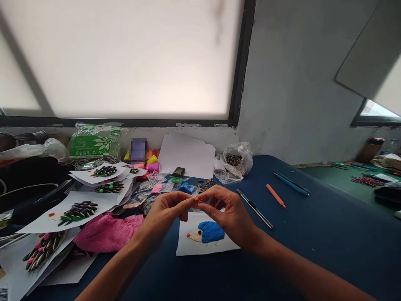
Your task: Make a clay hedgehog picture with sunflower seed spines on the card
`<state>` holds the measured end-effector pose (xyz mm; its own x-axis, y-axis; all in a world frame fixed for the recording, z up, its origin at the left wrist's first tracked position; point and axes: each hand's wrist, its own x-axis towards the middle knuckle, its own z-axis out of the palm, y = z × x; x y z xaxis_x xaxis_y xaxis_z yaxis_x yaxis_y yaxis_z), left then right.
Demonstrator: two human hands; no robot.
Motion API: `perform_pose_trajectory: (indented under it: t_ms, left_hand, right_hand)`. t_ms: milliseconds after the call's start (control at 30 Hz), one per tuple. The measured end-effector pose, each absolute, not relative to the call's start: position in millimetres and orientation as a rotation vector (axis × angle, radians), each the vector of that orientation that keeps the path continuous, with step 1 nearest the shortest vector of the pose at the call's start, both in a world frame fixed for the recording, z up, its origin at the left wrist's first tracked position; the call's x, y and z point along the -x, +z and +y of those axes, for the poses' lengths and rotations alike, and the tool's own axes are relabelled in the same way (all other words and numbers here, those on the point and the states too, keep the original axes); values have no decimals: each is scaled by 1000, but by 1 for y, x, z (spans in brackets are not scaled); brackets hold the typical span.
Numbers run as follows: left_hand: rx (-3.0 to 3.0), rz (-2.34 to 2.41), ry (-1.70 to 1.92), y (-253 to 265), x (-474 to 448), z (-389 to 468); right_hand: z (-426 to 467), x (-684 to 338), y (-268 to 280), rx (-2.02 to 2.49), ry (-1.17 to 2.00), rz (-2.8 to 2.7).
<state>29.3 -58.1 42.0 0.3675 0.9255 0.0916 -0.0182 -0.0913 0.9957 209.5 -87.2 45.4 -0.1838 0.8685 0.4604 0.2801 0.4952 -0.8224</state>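
Observation:
Both my left hand [171,207] and my right hand [224,211] pinch a small piece of orange clay [197,200] between thumb and fingertips, held in the air. Below them lies a white paper [188,249] with a hedgehog on it. Its body is a flattened patch of blue clay [212,232]; the snout [196,236] is pale clay with a dark eye and an orange nose. Thin drawn legs show beneath the body. My right hand hides part of the paper's upper right. Behind the hands lie a bag of blue clay [187,187] and some loose sunflower seeds [206,184].
Sheets with seed-covered hedgehogs [79,211] pile up at left beside a pink cloth [108,234]. Blank paper [188,154] and a bag of seeds [234,161] stand at the back. A craft knife [255,209], an orange marker [276,196] and a blue tool [291,184] lie right.

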Motion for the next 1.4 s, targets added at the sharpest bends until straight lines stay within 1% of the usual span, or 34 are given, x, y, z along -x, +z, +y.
perform_pose_trajectory:
  t_ms: [233, 367, 467, 667, 767, 1033, 1333, 1400]
  left_hand:
    - [-1535, 913, 889, 41, -31, -60]
    - [-1572, 955, 849, 41, -31, -60]
    - [-1586, 929, 879, 40, -32, -59]
    - [-1556, 871, 932, 40, -32, -58]
    - [-1518, 865, 940, 40, -31, -58]
    - [-1433, 893, 943, 39, -29, -57]
    - [-1520, 929, 899, 40, -34, -60]
    - [-1540, 931, 886, 41, -34, -61]
  right_hand:
    - [-88, -207, 42, 1070, 828, -1740]
    - [-89, -206, 44, 1161, 835, -1787]
    - [-89, -207, 44, 1115, 827, -1790]
    - [-84, -210, 46, 963, 1115, -1580]
    - [-82, -212, 46, 949, 1170, -1508]
    - [-81, -211, 43, 910, 1119, -1550]
    - [-87, -209, 42, 1040, 925, -1680]
    - [-87, -209, 42, 1057, 926, -1698]
